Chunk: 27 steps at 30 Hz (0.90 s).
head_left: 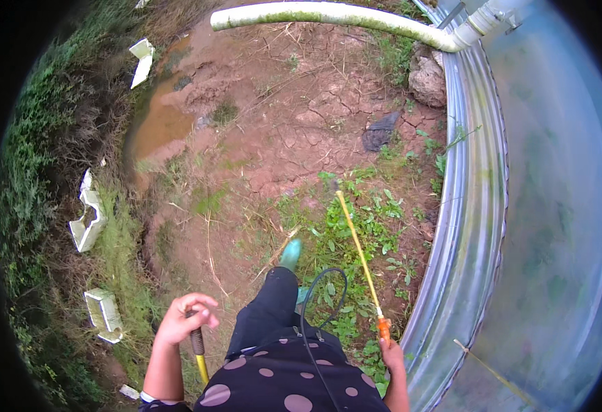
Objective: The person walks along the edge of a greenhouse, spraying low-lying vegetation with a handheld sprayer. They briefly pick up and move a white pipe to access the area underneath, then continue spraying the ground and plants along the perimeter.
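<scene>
My left hand (pixel 187 319) is loosely curled at the top of a yellow lever with a dark ribbed grip (pixel 198 342), which stands up beside my left hip. In my right hand (pixel 392 357) is a spray wand (pixel 360 255), held by its orange handle. The long yellow tube of the wand points forward over low green weeds (pixel 342 233), its tip near the far end of them. A thin black hose (pixel 303 321) loops in front of my body, over my dotted dark top. My fingers hide part of the orange handle.
On the right runs a ridged plastic-sheet edge (pixel 476 206) beside a bluish film wall (pixel 555 206). A mossy white pipe (pixel 328 12) crosses ahead, near a rock (pixel 426 79). Muddy water (pixel 160 123), dense brush and broken white foam boxes (pixel 95 220) lie left. One teal boot (pixel 290 254) is forward.
</scene>
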Each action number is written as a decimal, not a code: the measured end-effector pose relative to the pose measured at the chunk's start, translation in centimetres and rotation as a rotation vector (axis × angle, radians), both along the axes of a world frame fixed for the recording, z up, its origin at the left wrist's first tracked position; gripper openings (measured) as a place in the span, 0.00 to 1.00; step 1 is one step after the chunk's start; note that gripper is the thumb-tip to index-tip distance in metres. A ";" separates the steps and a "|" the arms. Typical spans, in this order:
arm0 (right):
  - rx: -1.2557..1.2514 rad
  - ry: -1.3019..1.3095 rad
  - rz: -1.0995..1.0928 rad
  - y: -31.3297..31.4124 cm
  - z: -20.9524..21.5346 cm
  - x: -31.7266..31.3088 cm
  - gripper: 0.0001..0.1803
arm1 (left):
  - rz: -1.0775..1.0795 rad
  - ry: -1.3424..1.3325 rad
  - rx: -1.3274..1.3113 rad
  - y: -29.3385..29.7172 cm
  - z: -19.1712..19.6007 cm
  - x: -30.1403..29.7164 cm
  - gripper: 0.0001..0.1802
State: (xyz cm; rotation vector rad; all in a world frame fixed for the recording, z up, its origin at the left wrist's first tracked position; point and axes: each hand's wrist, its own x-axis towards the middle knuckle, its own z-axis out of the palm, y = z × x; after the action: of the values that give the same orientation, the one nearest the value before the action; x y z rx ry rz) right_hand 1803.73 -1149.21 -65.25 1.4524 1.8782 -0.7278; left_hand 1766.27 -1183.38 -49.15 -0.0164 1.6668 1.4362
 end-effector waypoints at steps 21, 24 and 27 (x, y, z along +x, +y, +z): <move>-0.025 -0.218 -0.002 10.9 7.0 -19.0 0.27 | -0.155 0.078 -0.462 17.9 -19.7 -24.8 0.10; -0.086 -0.330 0.032 10.7 9.7 -18.8 0.26 | -0.061 -0.114 -0.317 19.2 -17.0 -27.6 0.09; -0.054 -0.422 0.015 10.0 12.3 -16.3 0.25 | 0.058 -0.404 -0.134 20.9 -11.4 -29.5 0.09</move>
State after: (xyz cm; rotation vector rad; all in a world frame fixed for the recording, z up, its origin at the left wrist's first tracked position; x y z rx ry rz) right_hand 1787.46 -1139.23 -52.93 1.4260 1.5315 -0.4195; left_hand 1736.80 -1162.48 -60.55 -0.4068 1.4309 1.2606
